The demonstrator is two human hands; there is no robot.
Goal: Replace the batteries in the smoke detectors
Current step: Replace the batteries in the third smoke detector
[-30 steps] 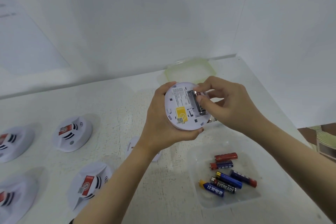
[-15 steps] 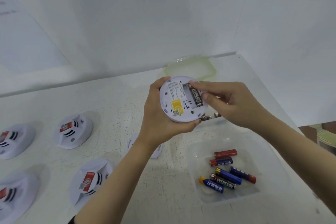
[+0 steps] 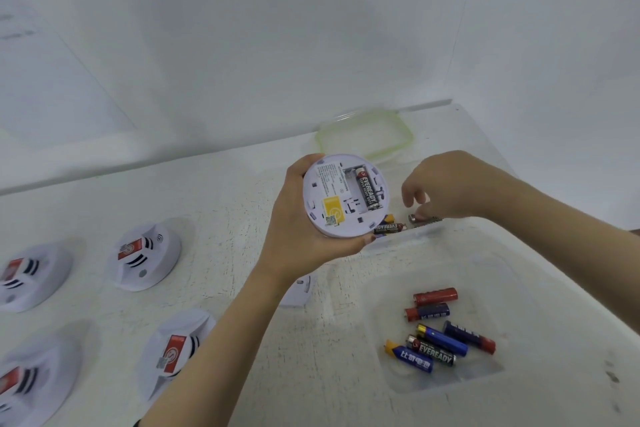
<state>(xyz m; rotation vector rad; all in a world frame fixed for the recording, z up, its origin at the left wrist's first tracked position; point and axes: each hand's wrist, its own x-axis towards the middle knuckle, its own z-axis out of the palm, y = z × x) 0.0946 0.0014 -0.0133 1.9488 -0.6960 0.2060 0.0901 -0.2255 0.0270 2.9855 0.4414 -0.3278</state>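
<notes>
My left hand [image 3: 304, 236] grips a round white smoke detector [image 3: 341, 198] with its back turned up toward me. A black Eveready battery [image 3: 367, 191] sits in the open battery slot, and the slot beside it is bare. My right hand [image 3: 450, 189] is lowered to the table just right of the detector, its fingertips pinching a battery [image 3: 420, 218] that lies there. Another black battery [image 3: 389, 227] lies on the table under the detector's edge.
A clear plastic tub [image 3: 491, 253] at the front right holds several loose batteries [image 3: 440, 333]. Its green-rimmed lid [image 3: 363, 132] lies at the back by the wall. Several more smoke detectors [image 3: 145, 256] sit face up on the left of the white table.
My right hand has left the battery in the detector's slot and moved down and right to the batteries on the table. The detector is now fully uncovered.
</notes>
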